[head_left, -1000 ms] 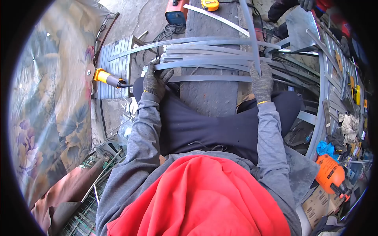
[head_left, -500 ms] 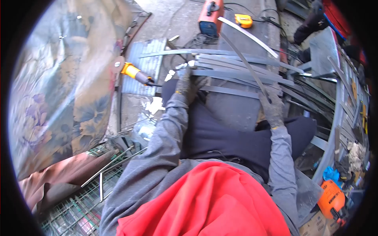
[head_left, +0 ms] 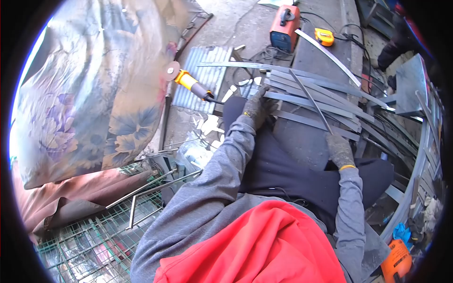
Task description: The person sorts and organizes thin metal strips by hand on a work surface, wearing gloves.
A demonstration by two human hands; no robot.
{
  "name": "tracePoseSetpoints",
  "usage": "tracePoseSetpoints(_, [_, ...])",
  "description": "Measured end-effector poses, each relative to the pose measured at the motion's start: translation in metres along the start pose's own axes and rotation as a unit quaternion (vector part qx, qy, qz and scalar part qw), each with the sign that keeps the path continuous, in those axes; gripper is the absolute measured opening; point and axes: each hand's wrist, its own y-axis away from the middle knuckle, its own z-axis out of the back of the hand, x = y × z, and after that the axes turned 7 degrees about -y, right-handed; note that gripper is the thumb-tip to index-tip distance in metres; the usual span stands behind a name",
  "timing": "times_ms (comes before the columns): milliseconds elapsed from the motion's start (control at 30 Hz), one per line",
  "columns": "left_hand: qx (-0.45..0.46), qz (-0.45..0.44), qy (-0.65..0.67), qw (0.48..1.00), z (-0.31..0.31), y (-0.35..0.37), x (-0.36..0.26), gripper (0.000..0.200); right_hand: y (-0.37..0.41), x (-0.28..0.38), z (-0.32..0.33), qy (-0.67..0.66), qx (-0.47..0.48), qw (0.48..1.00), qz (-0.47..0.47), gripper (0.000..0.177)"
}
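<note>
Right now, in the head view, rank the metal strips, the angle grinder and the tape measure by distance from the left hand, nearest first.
1. metal strips, touching the left hand.
2. angle grinder, off to its left.
3. tape measure, far up the bench.

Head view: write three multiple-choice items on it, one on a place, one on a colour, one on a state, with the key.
1. Where does the angle grinder lie? A on the corrugated sheet; B on the person's lap; C on a shelf.
2. What colour is the tape measure? A green; B yellow; C white.
3. What is the right hand doing? A hanging open; B resting on a knee; C closed on a thin metal strip.
Key: 1 A, its body lies across the ribbed sheet; 2 B, its case is yellow; 3 C, gloved fingers wrap the strip's lower end.
</note>
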Motion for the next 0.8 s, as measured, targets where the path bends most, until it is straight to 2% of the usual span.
tracePoseSetpoints(33, [-0.026,0.022,-0.037,0.999,0.001,-0.003,0.003,0.041,0.004,0.014,0.006,-0.021,0.038,0.999,-0.015,0.046])
tracePoseSetpoints(67, [-0.006,0.005,-0.003,1.0,0.007,-0.006,0.009,0.042,0.006,0.025,0.012,-0.041,0.075,0.996,-0.033,0.047])
tracePoseSetpoints(100, [0.003,-0.001,-0.025,1.0,0.004,0.0,0.004,0.045,0.008,0.03,0.015,-0.045,0.067,0.996,-0.044,0.046])
tracePoseSetpoints(167, [-0.002,0.017,-0.075,0.997,0.004,0.001,0.002,0.038,0.006,0.027,0.013,-0.037,0.056,0.996,-0.056,0.047])
tracePoseSetpoints(233, [0.001,0.009,-0.053,0.999,-0.003,0.005,0.002,0.037,0.004,0.005,0.016,-0.021,0.056,0.996,-0.064,0.048])
tracePoseSetpoints(367, [0.037,-0.007,-0.038,0.999,0.006,0.0,0.004,0.035,0.001,0.0,0.008,-0.048,-0.016,0.997,0.056,0.056])
tracePoseSetpoints(433, [-0.018,0.022,-0.062,0.998,0.006,-0.005,0.008,0.037,0.001,0.005,0.013,-0.094,0.053,0.994,-0.015,0.061])
tracePoseSetpoints(467, [-0.017,0.018,-0.067,0.997,0.002,-0.002,0.006,0.038,0.0,0.007,0.014,-0.1,0.056,0.993,0.0,0.061])
tracePoseSetpoints(633, [-0.018,0.003,-0.088,0.996,0.002,0.001,0.005,0.038,-0.002,0.009,0.015,-0.064,0.057,0.995,-0.043,0.063])
tracePoseSetpoints(700, [-0.02,0.006,-0.09,0.996,-0.001,-0.001,0.008,0.04,-0.002,0.009,0.015,-0.082,0.055,0.994,-0.044,0.061])
tracePoseSetpoints(767, [-0.02,0.018,-0.094,0.995,0.004,-0.005,0.008,0.045,-0.003,0.002,0.014,-0.099,0.053,0.994,0.016,0.058])
tracePoseSetpoints(800, [-0.017,0.019,-0.091,0.996,0.008,-0.009,0.01,0.049,-0.004,0.005,0.016,-0.08,0.059,0.995,0.004,0.059])
